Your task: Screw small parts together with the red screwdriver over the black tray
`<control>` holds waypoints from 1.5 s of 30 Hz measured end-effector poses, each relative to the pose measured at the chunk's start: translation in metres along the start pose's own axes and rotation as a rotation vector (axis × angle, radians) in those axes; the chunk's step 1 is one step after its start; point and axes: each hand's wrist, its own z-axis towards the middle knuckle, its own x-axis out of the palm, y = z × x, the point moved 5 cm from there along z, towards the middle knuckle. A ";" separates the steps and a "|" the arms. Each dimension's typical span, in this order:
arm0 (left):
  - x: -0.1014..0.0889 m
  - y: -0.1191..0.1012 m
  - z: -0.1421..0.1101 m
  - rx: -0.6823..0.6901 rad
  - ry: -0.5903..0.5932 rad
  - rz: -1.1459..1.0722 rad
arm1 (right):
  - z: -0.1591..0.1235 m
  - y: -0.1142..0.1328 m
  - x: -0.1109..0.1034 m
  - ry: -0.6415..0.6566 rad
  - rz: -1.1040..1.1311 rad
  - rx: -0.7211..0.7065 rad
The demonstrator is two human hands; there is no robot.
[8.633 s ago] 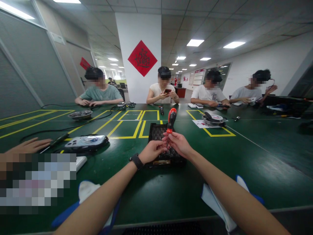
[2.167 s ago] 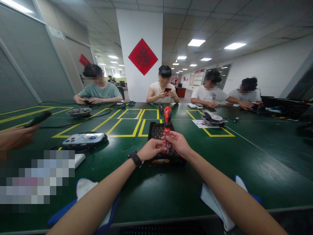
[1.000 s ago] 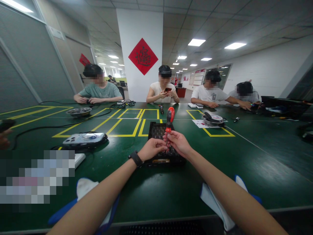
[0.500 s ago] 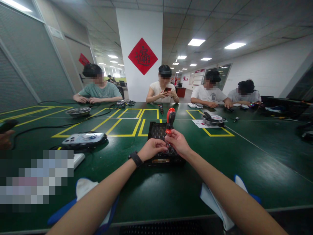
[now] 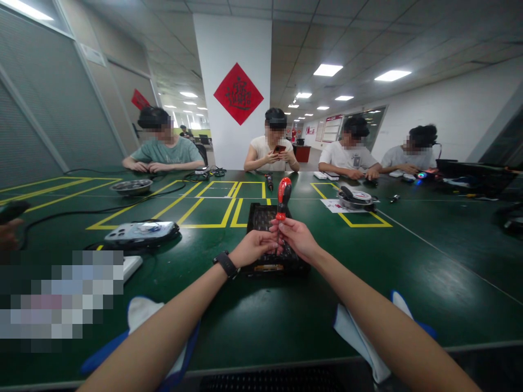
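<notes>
Screwdriver (image 5: 285, 191), red-and-black handle — handle uppermost, shaft down, near-upright, held over black tray (image 5: 292, 268) on green table (image 5: 261, 332). Right hand (image 5: 300, 238): thumb and fingers pinched round shaft just below handle. Left hand (image 5: 254, 246): thumb and fingertips drawn nearly together at lower shaft — whether gripping it, cannot tell. Black watch (image 5: 226, 265) on left wrist. Tray contents: dark, too small to make out. White-and-blue gloves, two: left glove (image 5: 142, 313), right glove (image 5: 363, 345), each partly behind forearm. Metal bowl (image 5: 131, 188), farther off, left.
</notes>
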 end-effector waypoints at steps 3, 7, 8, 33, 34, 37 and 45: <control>-0.001 0.003 0.000 -0.012 -0.050 0.021 | 0.002 -0.003 -0.005 -0.064 -0.007 -0.016; -0.002 0.007 -0.001 -0.049 -0.093 0.018 | 0.002 -0.004 -0.007 -0.114 0.003 -0.013; -0.003 0.008 -0.001 -0.057 -0.097 0.019 | 0.002 -0.004 -0.007 -0.121 0.003 -0.018; -0.001 0.001 -0.002 -0.022 -0.025 0.053 | 0.001 0.000 -0.004 0.008 0.027 0.008; -0.001 0.000 -0.002 -0.025 -0.030 0.051 | 0.002 -0.001 -0.005 -0.008 0.030 0.006; -0.001 0.001 -0.002 -0.033 -0.046 0.052 | 0.002 -0.002 -0.006 -0.049 0.027 0.007; -0.003 0.001 -0.002 -0.036 -0.092 0.075 | 0.002 -0.002 -0.006 -0.079 -0.028 -0.013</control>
